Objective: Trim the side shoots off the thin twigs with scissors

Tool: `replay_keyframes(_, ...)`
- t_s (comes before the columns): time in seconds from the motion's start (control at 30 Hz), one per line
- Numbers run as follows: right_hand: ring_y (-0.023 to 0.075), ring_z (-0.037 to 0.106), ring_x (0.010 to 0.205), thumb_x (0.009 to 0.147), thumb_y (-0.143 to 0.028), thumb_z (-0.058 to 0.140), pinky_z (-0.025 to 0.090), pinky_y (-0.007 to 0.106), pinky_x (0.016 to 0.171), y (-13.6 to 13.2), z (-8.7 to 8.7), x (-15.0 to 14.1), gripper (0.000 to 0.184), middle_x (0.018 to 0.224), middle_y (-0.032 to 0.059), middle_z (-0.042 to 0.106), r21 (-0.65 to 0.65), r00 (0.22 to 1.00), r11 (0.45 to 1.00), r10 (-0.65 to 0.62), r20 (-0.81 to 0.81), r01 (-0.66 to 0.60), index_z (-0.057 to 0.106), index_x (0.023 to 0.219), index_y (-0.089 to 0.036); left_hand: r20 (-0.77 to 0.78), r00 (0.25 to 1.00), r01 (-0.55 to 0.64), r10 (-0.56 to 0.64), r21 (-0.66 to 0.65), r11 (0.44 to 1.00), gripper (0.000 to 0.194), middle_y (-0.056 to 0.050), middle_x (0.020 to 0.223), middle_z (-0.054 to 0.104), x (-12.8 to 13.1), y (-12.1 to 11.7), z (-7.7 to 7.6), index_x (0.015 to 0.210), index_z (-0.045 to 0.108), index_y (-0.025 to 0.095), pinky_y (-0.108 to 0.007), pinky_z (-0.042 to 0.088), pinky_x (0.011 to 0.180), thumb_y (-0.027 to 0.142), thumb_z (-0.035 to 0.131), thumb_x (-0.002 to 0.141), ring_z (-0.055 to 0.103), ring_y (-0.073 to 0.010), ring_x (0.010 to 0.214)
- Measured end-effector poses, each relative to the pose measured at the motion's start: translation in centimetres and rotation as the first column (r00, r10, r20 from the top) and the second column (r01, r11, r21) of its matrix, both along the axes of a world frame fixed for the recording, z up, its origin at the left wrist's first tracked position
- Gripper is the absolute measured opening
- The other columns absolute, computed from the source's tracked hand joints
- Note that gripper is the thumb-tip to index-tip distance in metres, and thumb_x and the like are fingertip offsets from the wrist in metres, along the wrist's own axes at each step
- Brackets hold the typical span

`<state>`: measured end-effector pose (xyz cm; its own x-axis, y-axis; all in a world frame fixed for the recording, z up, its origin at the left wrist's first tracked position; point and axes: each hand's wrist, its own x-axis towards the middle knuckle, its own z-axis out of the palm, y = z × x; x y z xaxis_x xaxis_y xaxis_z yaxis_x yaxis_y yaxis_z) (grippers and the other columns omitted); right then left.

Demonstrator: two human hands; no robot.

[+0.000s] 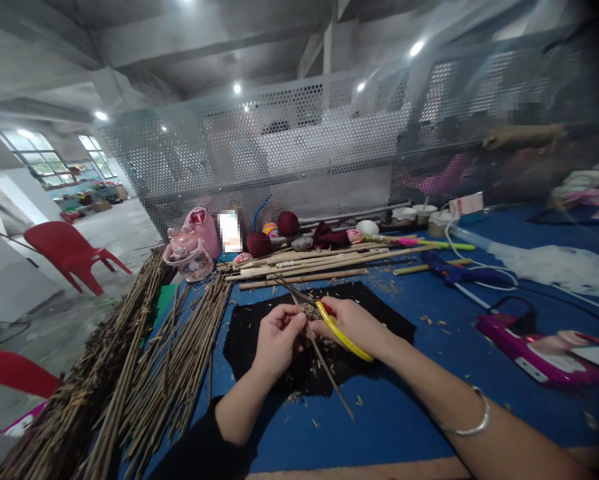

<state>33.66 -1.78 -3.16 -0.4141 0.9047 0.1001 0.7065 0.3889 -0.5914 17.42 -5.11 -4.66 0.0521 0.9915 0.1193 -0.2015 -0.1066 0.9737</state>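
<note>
Trimming seems in hand, the left hand (278, 333) pinching a stick (334, 383) above the cloth (392, 315) and the right hand (348, 323) wrapped round scissors (335, 329), so the next move likely calls for a steady stick.

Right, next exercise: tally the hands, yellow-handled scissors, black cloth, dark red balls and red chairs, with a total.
Left hand and right hand: 2
Yellow-handled scissors: 1
Black cloth: 1
Dark red balls: 2
Red chairs: 2
Total: 8
</note>
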Motion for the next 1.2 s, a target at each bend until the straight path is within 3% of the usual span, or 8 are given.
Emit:
replay_keyframes(0.1, 0.0133, 0.05, 0.058, 0.07, -0.054, 0.054, 0.031, 0.021, 0.051, -0.34, 0.31, 0.08, 0.038, 0.071, 0.0017, 0.059, 0.039, 0.998, 0.999, 0.01, 0.057, -0.012, 0.05, 0.084, -0.019, 0.014, 1.0, 0.019, -0.019, 0.005, 1.0, 0.026, 0.0, 0.061, 0.058, -0.07, 0.03, -0.1, 0.083, 0.055, 0.012, -0.015, 0.04, 0.036, 0.034, 0.061, 0.071, 0.049, -0.0062, 0.045)
replay_keyframes(0.23, 0.014, 0.051, 0.065, 0.071, -0.053, 0.055, 0.034, 0.021, 0.055, -0.84, 0.33, -0.36, 0.038, 0.08, 0.0032, 0.058, 0.034, 0.995, 0.995, 0.091, -0.03, -0.09, 0.046, 0.088, -0.02, 0.031, 0.999, 0.024, -0.024, 0.005, 1.0, 0.027, -0.001, 0.064, 0.059, -0.01, -0.07, 0.04, 0.082, 0.056, 0.012, -0.015, 0.041, 0.037, 0.035, 0.062, 0.07, 0.048, -0.0058, 0.045)
replay_keyframes(0.73, 0.0102, 0.044, 0.055, 0.066, -0.054, 0.058, 0.031, 0.02, 0.049, -0.6, -0.24, -0.77, 0.041, 0.066, 0.0002, 0.057, 0.069, 0.989, 0.997, 0.05, -0.14, -0.041, 0.055, 0.078, -0.015, 0.041, 0.999, -0.018, 0.015, 0.068, 0.998, 0.026, 0.001, 0.059, 0.057, -0.11, -0.28, 0.46, 0.079, 0.059, 0.011, -0.017, 0.043, 0.04, 0.034, 0.064, 0.067, 0.049, -0.0057, 0.044)
replay_keyframes(1.03, 0.0105, 0.044, 0.054, 0.074, -0.052, 0.048, 0.031, 0.02, 0.049, -0.23, 0.25, -0.54, 0.038, 0.059, -0.0009, 0.054, 0.057, 0.995, 0.998, 0.039, -0.097, -0.033, 0.056, 0.069, -0.015, 0.083, 0.996, -0.03, 0.025, 0.066, 0.997, 0.029, 0.0, 0.059, 0.059, -0.01, -0.22, 0.51, 0.083, 0.06, 0.011, -0.017, 0.044, 0.041, 0.035, 0.065, 0.066, 0.051, -0.0067, 0.046)
replay_keyframes(1.2, 0.0122, 0.048, 0.058, 0.071, -0.053, 0.053, 0.033, 0.021, 0.052, -0.64, 0.66, -0.41, 0.035, 0.067, 0.0008, 0.058, 0.102, 0.998, 0.994, 0.049, -0.043, -0.045, 0.052, 0.08, -0.018, 0.086, 0.996, -0.003, -0.004, 0.079, 0.997, 0.031, -0.003, 0.066, 0.062, 0.02, -0.09, 0.32, 0.084, 0.062, 0.011, -0.017, 0.044, 0.042, 0.038, 0.062, 0.068, 0.053, -0.0075, 0.05)
